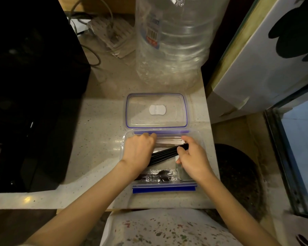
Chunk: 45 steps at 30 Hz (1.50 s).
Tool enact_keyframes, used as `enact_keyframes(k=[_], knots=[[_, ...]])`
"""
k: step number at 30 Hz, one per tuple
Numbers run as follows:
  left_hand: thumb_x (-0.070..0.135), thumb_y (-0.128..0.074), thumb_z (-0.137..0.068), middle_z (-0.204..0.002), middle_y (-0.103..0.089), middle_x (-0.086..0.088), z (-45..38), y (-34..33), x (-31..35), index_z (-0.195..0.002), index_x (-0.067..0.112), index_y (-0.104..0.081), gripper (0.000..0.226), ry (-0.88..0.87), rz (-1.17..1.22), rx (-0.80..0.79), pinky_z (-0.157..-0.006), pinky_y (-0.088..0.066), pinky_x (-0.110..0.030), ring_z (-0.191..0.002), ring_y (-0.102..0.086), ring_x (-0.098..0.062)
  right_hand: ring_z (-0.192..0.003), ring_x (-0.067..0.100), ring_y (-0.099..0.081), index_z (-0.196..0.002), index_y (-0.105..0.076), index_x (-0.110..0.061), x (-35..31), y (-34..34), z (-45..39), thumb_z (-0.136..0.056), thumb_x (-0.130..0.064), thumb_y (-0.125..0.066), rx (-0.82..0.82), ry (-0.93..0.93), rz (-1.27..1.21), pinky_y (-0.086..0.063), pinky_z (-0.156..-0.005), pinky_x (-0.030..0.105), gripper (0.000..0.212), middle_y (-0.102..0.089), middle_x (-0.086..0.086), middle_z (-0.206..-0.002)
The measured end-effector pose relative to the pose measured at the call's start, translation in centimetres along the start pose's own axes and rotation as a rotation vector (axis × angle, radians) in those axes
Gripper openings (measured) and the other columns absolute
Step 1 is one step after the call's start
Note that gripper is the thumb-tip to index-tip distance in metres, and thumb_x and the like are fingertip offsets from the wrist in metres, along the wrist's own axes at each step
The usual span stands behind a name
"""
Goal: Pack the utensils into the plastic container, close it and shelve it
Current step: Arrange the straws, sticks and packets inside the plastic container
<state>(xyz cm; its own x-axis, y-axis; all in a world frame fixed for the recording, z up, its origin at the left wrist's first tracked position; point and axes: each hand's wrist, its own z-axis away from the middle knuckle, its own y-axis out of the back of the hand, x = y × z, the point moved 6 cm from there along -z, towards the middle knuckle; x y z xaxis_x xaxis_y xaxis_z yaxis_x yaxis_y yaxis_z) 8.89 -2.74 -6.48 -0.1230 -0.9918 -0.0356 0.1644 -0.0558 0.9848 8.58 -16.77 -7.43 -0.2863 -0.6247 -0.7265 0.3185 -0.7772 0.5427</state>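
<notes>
A clear plastic container [199, 139] with blue clips lies open on the counter. Its hinged lid [156, 110] is folded flat behind it. Both hands are inside the container. My right hand [192, 158] grips one end of a bundle of black chopsticks [165, 154], and my left hand [139, 151] covers the other end. Pale wrapped sticks [169, 140] lie along the container's far wall. A dark spoon in a plastic wrapper [160, 175] lies along the near wall. A blue clip flap [164, 189] sticks out at the front.
A large, clear water bottle [172, 41] stands right behind the lid. A black appliance [30, 89] fills the left side. Cables and a power strip [110, 36] lie at the back. The counter's edge [210, 110] drops off just right of the container, with a dark round mat [238, 174] below.
</notes>
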Motion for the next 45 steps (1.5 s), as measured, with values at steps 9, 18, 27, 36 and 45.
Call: enact_keyframes(k=[9, 18, 27, 36, 45], knots=[[0.006, -0.09, -0.025, -0.036, -0.053, -0.001, 0.4, 0.8, -0.6, -0.041, 0.015, -0.051, 0.043, 0.02, 0.013, 0.147, -0.041, -0.015, -0.013, -0.023, -0.046, -0.021, -0.088, 0.023, -0.063, -0.117, -0.056, -0.01, -2.5, 0.2, 0.0, -0.093, -0.01, -0.05, 0.188, 0.208, 0.638, -0.051, -0.069, 0.031, 0.025, -0.054, 0.008, -0.12], [0.007, -0.081, -0.058, -0.057, -0.067, -0.001, 0.7, -0.1, -0.5, -0.055, 0.016, -0.063, 0.02, 0.039, -0.021, 0.068, -0.039, -0.035, -0.021, -0.046, -0.062, -0.019, -0.075, 0.026, -0.062, -0.094, -0.065, -0.008, -3.2, 0.5, -0.8, -0.092, -0.007, -0.051, 0.2, 0.301, 0.726, -0.036, -0.056, 0.027, 0.015, -0.062, 0.008, -0.1], [0.006, -0.071, -0.071, -0.07, -0.071, -0.008, 0.7, 0.3, -0.5, -0.072, 0.011, -0.062, 0.01, 0.032, 0.07, 0.029, -0.048, -0.046, -0.024, -0.061, -0.068, -0.025, -0.044, 0.025, -0.06, -0.067, -0.065, -0.008, -3.3, -0.3, -1.3, -0.069, -0.001, -0.076, 0.192, 0.461, 0.817, -0.032, -0.041, 0.023, 0.013, -0.064, 0.007, -0.06], [0.006, -0.088, -0.031, -0.037, -0.058, -0.001, 0.9, -0.1, -0.5, -0.047, 0.016, -0.054, 0.039, 0.047, 0.053, 0.065, -0.03, -0.03, -0.013, -0.028, -0.054, -0.02, -0.073, 0.029, -0.066, -0.095, -0.061, -0.008, -3.3, -1.1, -1.3, -0.089, -0.007, -0.056, 0.106, 0.493, 0.777, -0.05, -0.058, 0.034, 0.008, -0.068, 0.01, -0.091], [0.007, -0.072, -0.07, -0.072, -0.071, -0.007, 1.1, -0.2, -0.4, -0.071, 0.011, -0.062, 0.011, 0.05, 0.049, -0.032, -0.047, -0.029, -0.023, -0.062, -0.068, -0.027, -0.081, 0.025, -0.065, -0.097, -0.064, -0.011, -3.1, -0.7, -1.4, -0.091, -0.01, -0.054, 0.065, 0.506, 0.76, -0.05, -0.064, 0.033, 0.013, -0.067, 0.007, -0.097]])
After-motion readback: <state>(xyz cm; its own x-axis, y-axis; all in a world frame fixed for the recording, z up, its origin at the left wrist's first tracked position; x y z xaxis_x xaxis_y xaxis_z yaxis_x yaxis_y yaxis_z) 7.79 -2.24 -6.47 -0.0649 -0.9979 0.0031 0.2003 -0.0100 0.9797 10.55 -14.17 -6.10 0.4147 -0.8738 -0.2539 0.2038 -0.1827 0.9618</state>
